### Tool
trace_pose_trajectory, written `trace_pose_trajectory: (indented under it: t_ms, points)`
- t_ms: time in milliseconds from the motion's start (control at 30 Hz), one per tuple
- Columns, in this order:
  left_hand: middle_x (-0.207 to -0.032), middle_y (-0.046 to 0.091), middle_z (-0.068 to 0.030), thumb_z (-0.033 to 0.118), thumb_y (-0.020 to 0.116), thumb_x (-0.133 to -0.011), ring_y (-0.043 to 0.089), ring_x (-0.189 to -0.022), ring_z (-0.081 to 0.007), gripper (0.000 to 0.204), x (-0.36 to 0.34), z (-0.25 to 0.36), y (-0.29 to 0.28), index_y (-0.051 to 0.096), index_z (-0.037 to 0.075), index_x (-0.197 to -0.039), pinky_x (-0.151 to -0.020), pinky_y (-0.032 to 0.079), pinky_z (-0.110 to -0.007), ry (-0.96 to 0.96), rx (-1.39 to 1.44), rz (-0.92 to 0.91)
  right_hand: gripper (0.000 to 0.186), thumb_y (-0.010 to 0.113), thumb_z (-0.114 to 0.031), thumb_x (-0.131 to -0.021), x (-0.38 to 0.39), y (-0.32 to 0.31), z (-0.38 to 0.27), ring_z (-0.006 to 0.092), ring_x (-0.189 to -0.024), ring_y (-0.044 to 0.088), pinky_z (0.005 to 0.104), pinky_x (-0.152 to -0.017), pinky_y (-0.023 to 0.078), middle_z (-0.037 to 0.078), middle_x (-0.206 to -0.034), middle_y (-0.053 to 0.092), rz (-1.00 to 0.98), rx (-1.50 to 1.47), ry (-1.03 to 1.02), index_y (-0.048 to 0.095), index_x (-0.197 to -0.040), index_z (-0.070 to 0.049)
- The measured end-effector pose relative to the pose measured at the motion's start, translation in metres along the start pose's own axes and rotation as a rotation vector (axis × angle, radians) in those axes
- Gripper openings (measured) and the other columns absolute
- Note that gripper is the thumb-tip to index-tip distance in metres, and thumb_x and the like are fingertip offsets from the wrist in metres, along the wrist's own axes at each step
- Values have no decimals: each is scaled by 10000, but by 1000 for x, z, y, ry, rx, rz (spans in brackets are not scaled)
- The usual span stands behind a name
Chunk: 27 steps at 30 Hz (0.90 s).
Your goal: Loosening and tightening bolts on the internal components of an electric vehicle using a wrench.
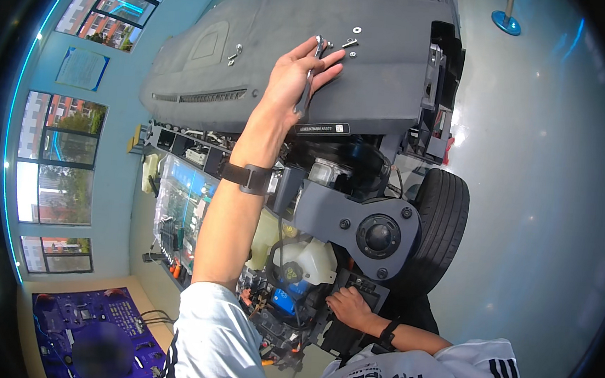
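Note:
My left hand (294, 74) is stretched far forward over a grey dashboard-like panel (367, 87). Pinched between its thumb and fingers is a metal wrench (305, 97), its upper end close to a few bolts. A bolt (349, 43) and two washers, one of them a pale washer (357, 30), lie on the panel just right of the fingertips. More small fasteners (235, 56) sit farther left. Low in the view, my right hand (351, 307) rests on a black part (362, 287) in the engine bay, its fingers slightly bent and apart.
A dark grey mount (356, 225) with a round black centre stands beside a tyre (441, 232). White plastic reservoir (311, 261), blue box (284, 301) and cables fill the bay. A purple board (95, 336) is at lower left, a blue-based post (506, 22) at upper right.

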<state>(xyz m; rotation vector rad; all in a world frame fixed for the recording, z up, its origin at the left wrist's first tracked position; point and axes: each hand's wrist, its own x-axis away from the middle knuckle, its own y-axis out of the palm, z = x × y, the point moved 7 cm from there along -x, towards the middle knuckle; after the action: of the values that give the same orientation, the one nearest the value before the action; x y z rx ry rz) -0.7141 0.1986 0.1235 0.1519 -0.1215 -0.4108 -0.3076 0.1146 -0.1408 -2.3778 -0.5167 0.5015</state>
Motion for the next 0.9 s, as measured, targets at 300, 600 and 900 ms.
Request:
trace_pose_trajectory:
  t_ms: [300,600,900]
  points:
    - [-1354,390,-200,-117,399,-844,533,-1172,-340,590,7,6,-4,163,-152,-1384,-869,558,-272,-6,-122,70,116,596,-200,-807,2,-9,0,185,-819,525,314,-737,373,21,-790,572,64,-23,-22,624,-875,-109]
    - [-1293,498,-242,-57,411,-858,651,-975,-303,563,112,18,5,237,-100,-1391,-556,569,-194,8,4,112,115,607,-202,-823,5,-15,-8,194,-813,519,326,-747,365,21,-808,587,122,-38,-54,628,-888,-109]
    - [-845,627,-163,-2,516,-815,484,-401,-128,410,339,-66,-55,466,-70,-1216,-362,330,-213,-233,251,218,113,668,-174,-822,2,-110,-37,196,-614,484,332,-613,370,33,-630,505,141,-523,256,668,-882,-78]
